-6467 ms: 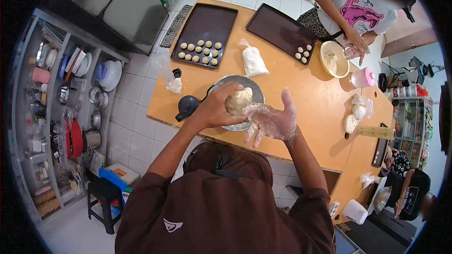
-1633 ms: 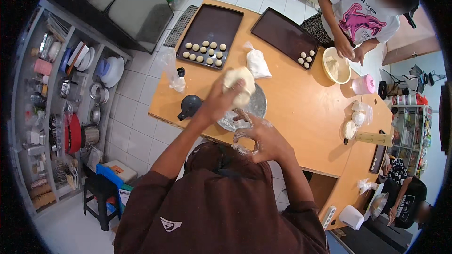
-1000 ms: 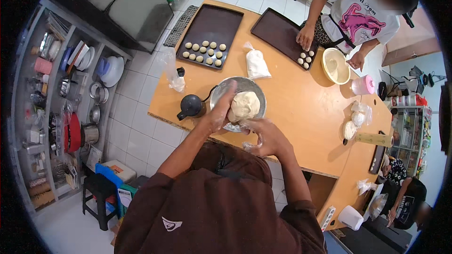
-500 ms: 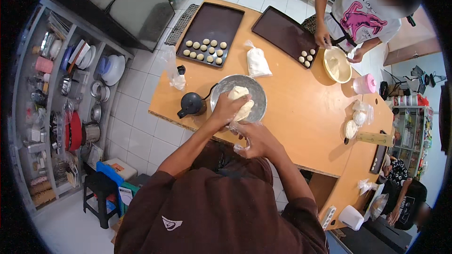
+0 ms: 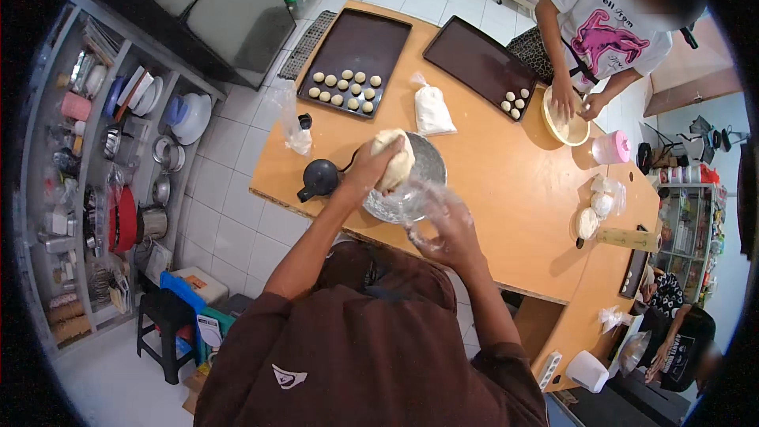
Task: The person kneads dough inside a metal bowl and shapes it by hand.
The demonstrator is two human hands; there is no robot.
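Observation:
A large lump of pale dough rests in my left hand, which grips it over the left side of a metal bowl. The bowl's inside is dusted with white. My right hand is at the bowl's near right rim, apart from the dough. Its fingers are blurred by motion, but thumb and fingers look spread, with white flour or dough on the skin. Nothing shows in that hand. Left of the bowl stands a dark, lidded jug.
Dark baking trays with small dough balls lie at the far side of the wooden table. Between them sits a bag of white powder. Across the table a person works in a yellow bowl; a pink-lidded jar stands nearby.
My left hand has raised the dough slightly up and left. My right hand has moved right and is in quick motion. The person across the table has put a hand into the yellow bowl.

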